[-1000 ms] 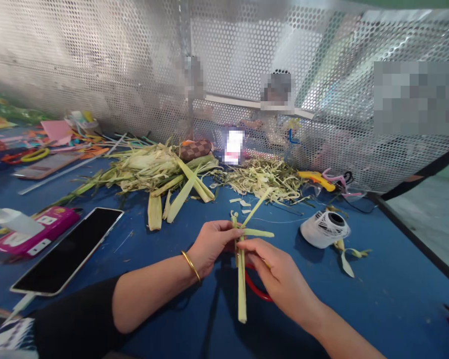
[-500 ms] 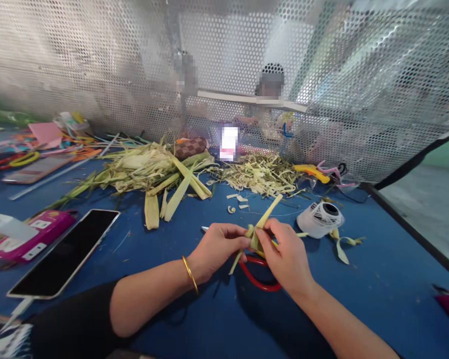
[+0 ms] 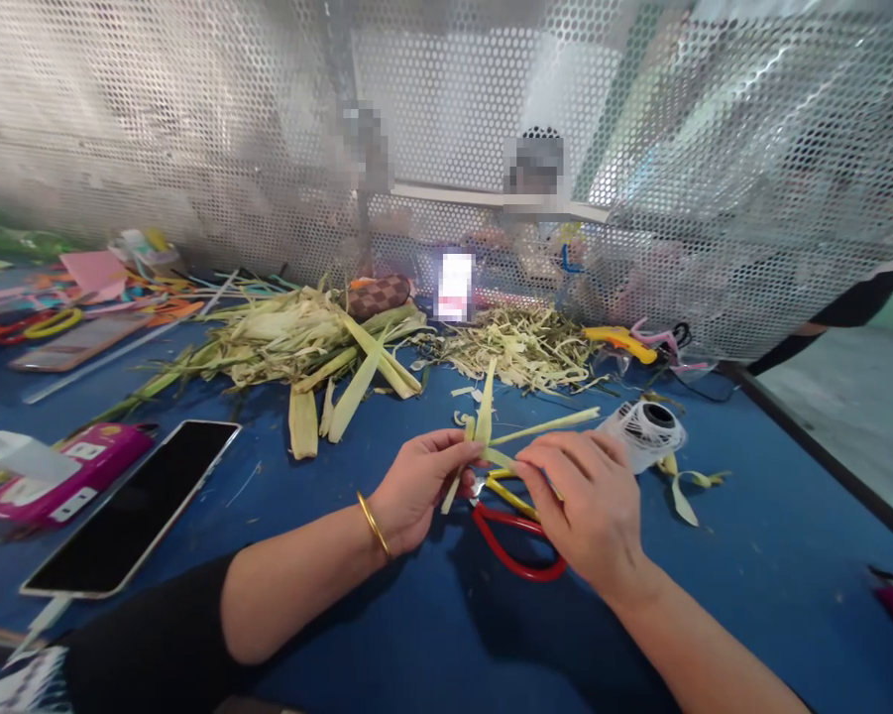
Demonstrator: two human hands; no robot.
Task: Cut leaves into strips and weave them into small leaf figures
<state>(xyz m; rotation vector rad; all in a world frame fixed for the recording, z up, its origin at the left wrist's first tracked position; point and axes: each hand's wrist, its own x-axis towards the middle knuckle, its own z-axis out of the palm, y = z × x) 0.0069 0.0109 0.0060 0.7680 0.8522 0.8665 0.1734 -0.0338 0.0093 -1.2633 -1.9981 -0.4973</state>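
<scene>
Thumb and fingers of my left hand (image 3: 431, 476) pinch the crossing point of several pale green husk strips (image 3: 485, 412), whose ends stick out upward, downward and to the right. My right hand (image 3: 591, 496) is closed on the end of one strip, drawn out sideways from the crossing. Below both hands, scissors with one red and one yellow handle (image 3: 516, 565) lie on the blue table, their blades partly hidden by my left hand. Just beyond my right hand stands a spool of white thread (image 3: 643, 431).
Behind the hands lie a heap of long husks (image 3: 289, 337) and a pile of shredded strips (image 3: 524, 342). A phone (image 3: 134, 506) and a magenta box (image 3: 66, 471) are at left. Yellow-handled tool (image 3: 620, 342) lies at back right. A perforated screen (image 3: 446, 119) rises behind; people sit beyond it.
My right hand has moved to the right, pulling a strip outward from the crossing. The upright strip now points more straight up, and more of the scissors shows.
</scene>
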